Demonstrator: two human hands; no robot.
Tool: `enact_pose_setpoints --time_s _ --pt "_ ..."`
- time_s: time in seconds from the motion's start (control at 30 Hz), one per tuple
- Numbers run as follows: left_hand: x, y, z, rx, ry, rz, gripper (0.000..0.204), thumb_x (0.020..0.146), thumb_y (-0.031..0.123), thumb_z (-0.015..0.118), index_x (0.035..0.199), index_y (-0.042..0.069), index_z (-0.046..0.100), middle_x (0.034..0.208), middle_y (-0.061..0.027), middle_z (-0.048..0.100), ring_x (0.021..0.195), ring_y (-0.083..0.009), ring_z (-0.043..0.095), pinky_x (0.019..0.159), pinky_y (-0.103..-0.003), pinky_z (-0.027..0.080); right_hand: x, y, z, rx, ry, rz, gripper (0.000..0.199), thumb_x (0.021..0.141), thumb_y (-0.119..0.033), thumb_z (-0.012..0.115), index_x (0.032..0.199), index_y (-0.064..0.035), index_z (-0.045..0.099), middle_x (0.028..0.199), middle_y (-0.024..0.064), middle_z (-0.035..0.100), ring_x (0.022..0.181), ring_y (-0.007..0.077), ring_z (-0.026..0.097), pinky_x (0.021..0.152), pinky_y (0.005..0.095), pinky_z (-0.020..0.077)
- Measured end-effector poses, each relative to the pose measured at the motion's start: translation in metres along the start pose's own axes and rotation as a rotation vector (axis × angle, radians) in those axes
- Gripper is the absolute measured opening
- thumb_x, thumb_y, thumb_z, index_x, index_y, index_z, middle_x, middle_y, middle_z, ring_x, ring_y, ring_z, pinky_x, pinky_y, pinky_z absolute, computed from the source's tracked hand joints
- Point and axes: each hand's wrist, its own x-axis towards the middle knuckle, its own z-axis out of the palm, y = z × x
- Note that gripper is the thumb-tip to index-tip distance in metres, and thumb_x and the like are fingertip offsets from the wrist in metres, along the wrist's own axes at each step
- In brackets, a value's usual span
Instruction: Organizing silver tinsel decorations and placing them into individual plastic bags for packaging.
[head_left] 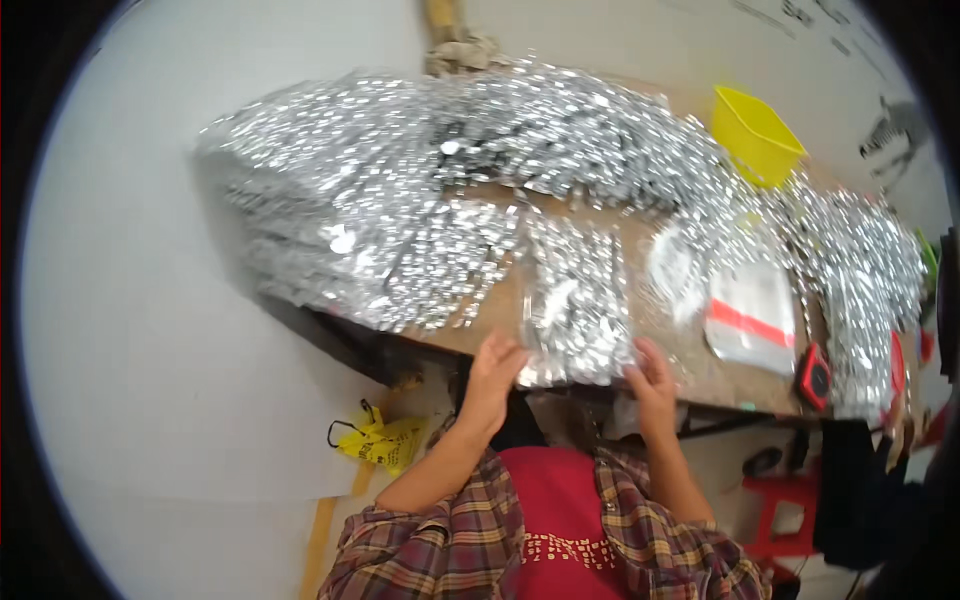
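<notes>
A clear plastic bag (575, 300) packed with shiny silver tinsel lies at the front edge of the table before me. My left hand (493, 375) pinches its near left corner. At the near right corner, my right hand (652, 383) has its fingers closed on the bag's edge. Loose silver tinsel (340, 190) is heaped to the left and spreads in a long band across the back. To the right of the bag lie a tangle of fine white strands (675, 265) and a stack of flat clear bags (750, 325) with a red strip.
A yellow bin (755, 135) stands at the back right. Near the right front edge lie a red and black round tool (815, 378) and more tinsel (860, 340). Below are a red stool (785, 510) and a yellow plastic bag (385, 440) on the floor.
</notes>
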Motion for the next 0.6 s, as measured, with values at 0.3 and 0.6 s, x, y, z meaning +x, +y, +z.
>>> enact_pose_setpoints --time_s 0.3,0.6 --pt "0.007 0.008 0.021 -0.206 -0.358 -0.43 0.026 0.087 0.013 0.06 0.11 0.002 0.055 0.094 -0.0043 0.061 0.084 -0.0122 0.059 0.074 -0.025 0.048 0.003 -0.032 -0.025 0.648 -0.103 0.423 0.05 0.088 -0.015 0.055 0.134 -0.0025 0.039 0.127 0.009 0.05 0.117 0.0218 0.047 0.098 0.0367 0.0378" --pt "0.014 0.063 0.043 -0.091 -0.647 -0.341 0.048 0.083 0.009 0.063 0.127 0.002 0.047 0.115 -0.0111 0.057 0.11 -0.0176 0.054 0.092 -0.03 0.046 -0.012 -0.062 -0.074 0.435 -0.061 0.308 0.052 0.078 -0.01 0.061 0.126 0.001 0.045 0.114 0.0108 0.059 0.099 0.0201 0.06 0.086 0.0339 0.0489"
